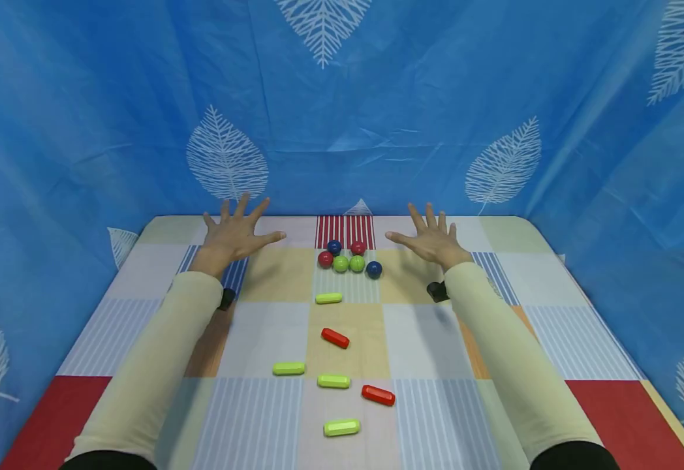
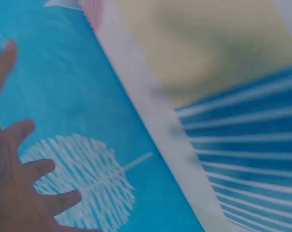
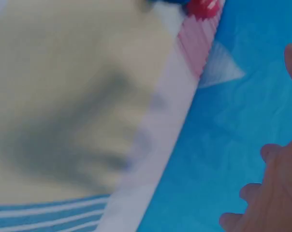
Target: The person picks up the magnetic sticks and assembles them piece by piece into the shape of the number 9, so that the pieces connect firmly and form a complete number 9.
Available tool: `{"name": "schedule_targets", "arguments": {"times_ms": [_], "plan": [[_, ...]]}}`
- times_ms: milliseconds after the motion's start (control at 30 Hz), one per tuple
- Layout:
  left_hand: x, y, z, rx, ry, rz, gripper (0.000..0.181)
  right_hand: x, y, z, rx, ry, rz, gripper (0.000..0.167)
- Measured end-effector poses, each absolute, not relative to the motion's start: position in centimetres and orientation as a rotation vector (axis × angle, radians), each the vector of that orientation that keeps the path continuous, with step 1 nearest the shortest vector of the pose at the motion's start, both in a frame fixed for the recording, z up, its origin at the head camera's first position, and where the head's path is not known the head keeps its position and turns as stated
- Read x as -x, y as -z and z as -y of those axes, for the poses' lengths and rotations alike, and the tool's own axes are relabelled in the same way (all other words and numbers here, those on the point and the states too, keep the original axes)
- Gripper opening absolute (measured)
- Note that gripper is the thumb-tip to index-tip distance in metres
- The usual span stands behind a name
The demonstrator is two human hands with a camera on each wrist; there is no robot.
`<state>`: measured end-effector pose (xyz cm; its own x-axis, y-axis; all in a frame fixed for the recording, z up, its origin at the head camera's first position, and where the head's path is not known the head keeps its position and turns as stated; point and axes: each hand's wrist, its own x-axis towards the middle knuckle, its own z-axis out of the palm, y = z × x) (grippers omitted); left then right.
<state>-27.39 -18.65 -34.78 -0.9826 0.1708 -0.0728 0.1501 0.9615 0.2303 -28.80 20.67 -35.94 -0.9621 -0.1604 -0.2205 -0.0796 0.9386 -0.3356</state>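
Note:
Both hands hover above the far part of the table with fingers spread, holding nothing. The left hand (image 1: 233, 235) is left of a cluster of small balls, and the right hand (image 1: 430, 240) is to their right. In that cluster lie a blue ball (image 1: 334, 247), a red ball (image 1: 357, 248), a second red ball (image 1: 326, 259), two green balls (image 1: 349, 264) and another blue ball (image 1: 374, 269). Nearer the front lie several green faceted bars (image 1: 333, 381) and two red bars (image 1: 378, 395). The left wrist view shows the spread left fingers (image 2: 39, 168); part of the right hand appears in the right wrist view.
A patchwork-patterned cloth (image 1: 271, 339) covers the table. Behind and beside it hangs a blue curtain (image 1: 377, 117) with white leaf prints, close to the table's far edge. Dark bands with small black devices (image 1: 438, 291) sit at the wrists.

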Motion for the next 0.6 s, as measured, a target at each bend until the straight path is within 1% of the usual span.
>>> {"name": "schedule_targets", "arguments": {"times_ms": [67,133,233,300,467,600], "plan": [[27.4,34.5,18.1,-0.293,-0.413,-3.043,0.083,28.5,35.7,-20.1,0.210,0.525,-2.868,0.094],[27.2,34.2,17.5,-0.342,-0.536,-3.068,0.069,28.1,35.4,-19.4,0.243,0.578,-2.894,0.089],[26.6,33.8,16.6,-0.425,-0.791,-3.078,0.044,27.2,34.7,-18.1,0.309,0.680,-2.936,0.076],[25.9,33.7,16.1,-0.471,-0.980,-3.046,0.033,26.4,34.4,-17.1,0.381,0.766,-2.954,0.066],[24.3,34.0,14.8,-0.616,-1.301,-2.910,0.022,24.1,34.3,-14.8,0.603,1.010,-2.889,0.044],[23.8,35.3,13.9,-0.694,-1.388,-2.813,0.018,22.7,35.1,-13.4,0.700,1.141,-2.774,0.036]]}}
